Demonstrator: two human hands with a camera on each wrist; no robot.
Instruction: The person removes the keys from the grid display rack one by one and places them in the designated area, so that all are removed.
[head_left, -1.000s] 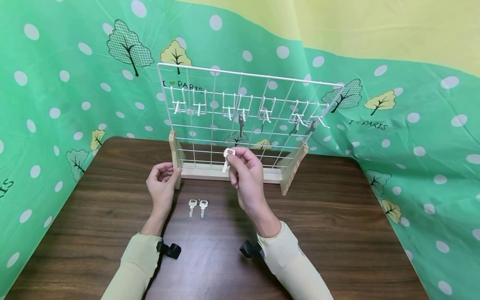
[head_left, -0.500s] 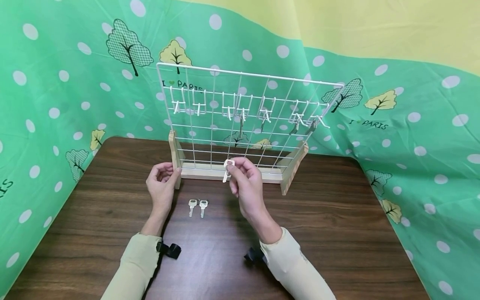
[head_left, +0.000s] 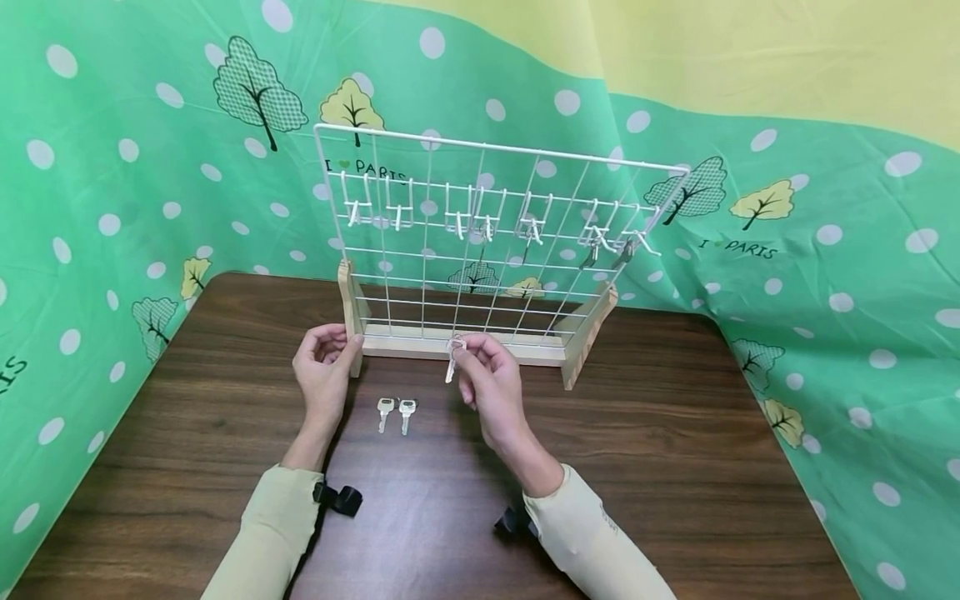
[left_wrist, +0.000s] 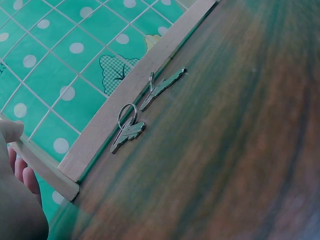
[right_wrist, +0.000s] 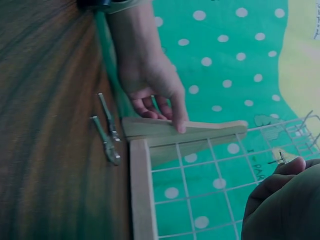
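Note:
My right hand (head_left: 491, 383) pinches a silver key (head_left: 452, 365) by its head between thumb and fingers, blade down, in front of the rack's wooden base bar (head_left: 405, 343). In the right wrist view a thin tip of that key (right_wrist: 282, 157) shows past the thumb. My left hand (head_left: 322, 367) grips the left wooden side support (head_left: 347, 300) of the white wire rack (head_left: 501, 147), thumb on the near side. Two more keys lie side by side on the table before the base, a left one (head_left: 385, 414) and a right one (head_left: 407, 417); rings show in the left wrist view.
Several white hooks (head_left: 397, 218) line the grid's upper part. Keys hang on the middle and right ones, such as a dark key (head_left: 624, 252) at the far right. A right wooden support (head_left: 588, 337) stands on the brown table (head_left: 675, 467). Green dotted cloth (head_left: 112, 225) surrounds it.
My right hand has come down and toward me with the key, from before the lower grid to the base bar. The middle hanging key has turned edge-on. My left hand stays put.

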